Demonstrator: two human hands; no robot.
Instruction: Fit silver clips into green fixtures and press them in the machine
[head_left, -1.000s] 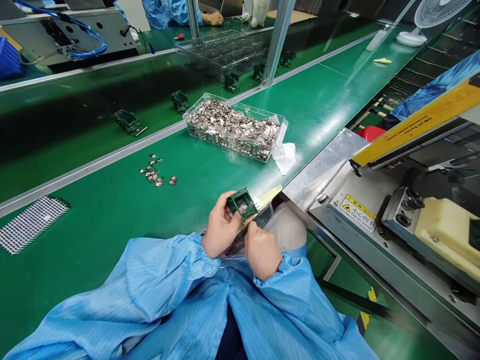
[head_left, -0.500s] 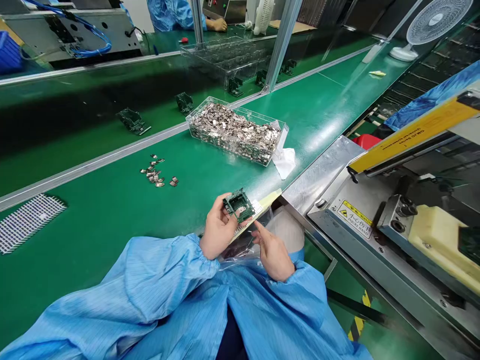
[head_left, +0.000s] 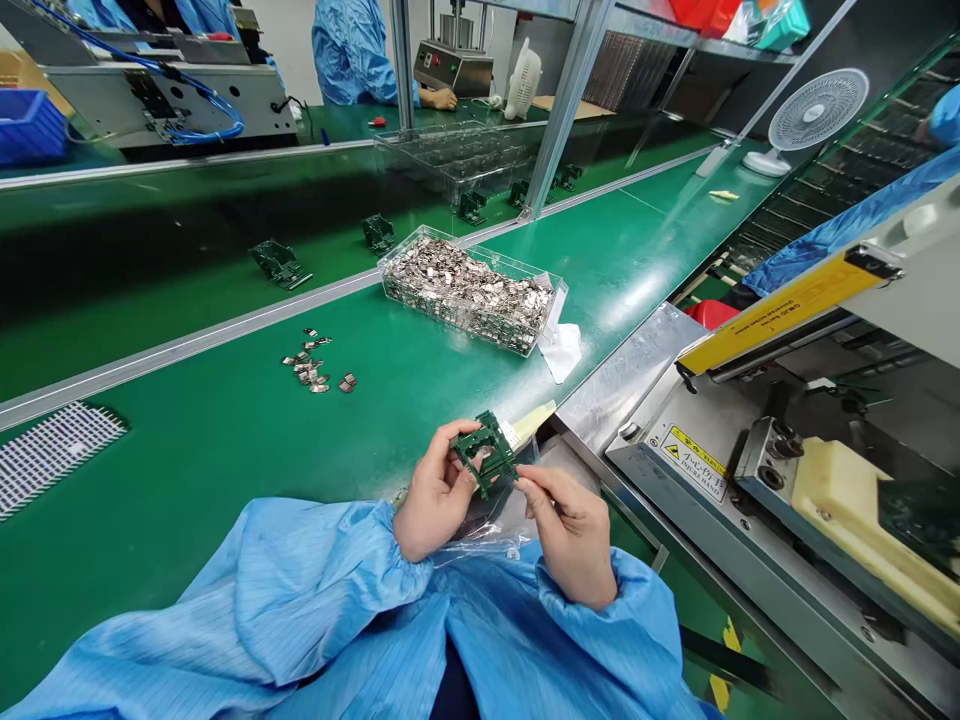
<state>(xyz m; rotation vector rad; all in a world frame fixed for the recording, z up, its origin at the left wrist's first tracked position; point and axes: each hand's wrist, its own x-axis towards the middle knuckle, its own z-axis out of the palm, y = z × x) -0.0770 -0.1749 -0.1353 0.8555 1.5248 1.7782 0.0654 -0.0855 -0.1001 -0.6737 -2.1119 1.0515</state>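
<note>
Hands [head_left: 431, 503] [head_left: 574, 535] angle inward, fingers pinched closed around the green circuit frame [head_left: 486, 455].

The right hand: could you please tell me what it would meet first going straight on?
The right hand would likely meet the green circuit board held in the left hand; its fingertips seem to be right at the board's edge, though depth is unclear.

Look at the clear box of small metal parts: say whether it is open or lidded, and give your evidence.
Open. No lid covers the clear box; the metal parts lie exposed, heaped inside.
</note>
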